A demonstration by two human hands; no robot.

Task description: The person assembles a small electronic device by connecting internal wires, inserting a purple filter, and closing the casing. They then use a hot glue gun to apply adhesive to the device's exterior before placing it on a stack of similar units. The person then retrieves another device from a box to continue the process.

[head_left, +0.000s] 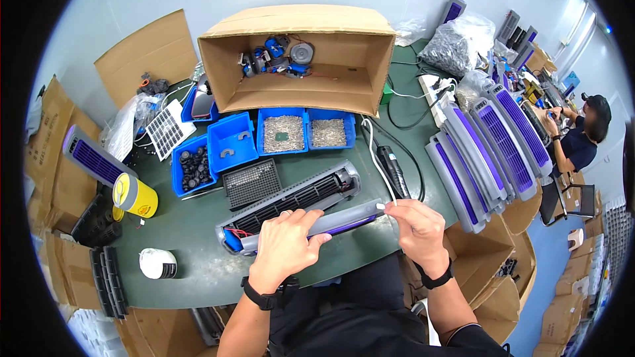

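Note:
An opened grey tower-fan housing (pixel 291 199) lies slantwise before me, its black slatted inside showing. Red wires and a blue part (pixel 231 240) are visible at its left end. Along its near side is a long grey cover with a purple strip (pixel 350 217). My left hand (pixel 286 244) is closed over this cover, fingers on top and thumb along the near side. At the cover's right end, my right hand (pixel 421 228) pinches a white cable (pixel 380 165) by its small white plug end. Whether the plug touches the cover, I cannot tell.
Behind stand blue bins (pixel 233 140) of screws and black parts, a black grid tray (pixel 253 184) and a large carton (pixel 297 96). A black electric screwdriver (pixel 391 168) lies right of the housing, near stacked purple-grey fans (pixel 489 152). Left are a yellow container (pixel 135 196) and white jar (pixel 157 263). Another person works far right.

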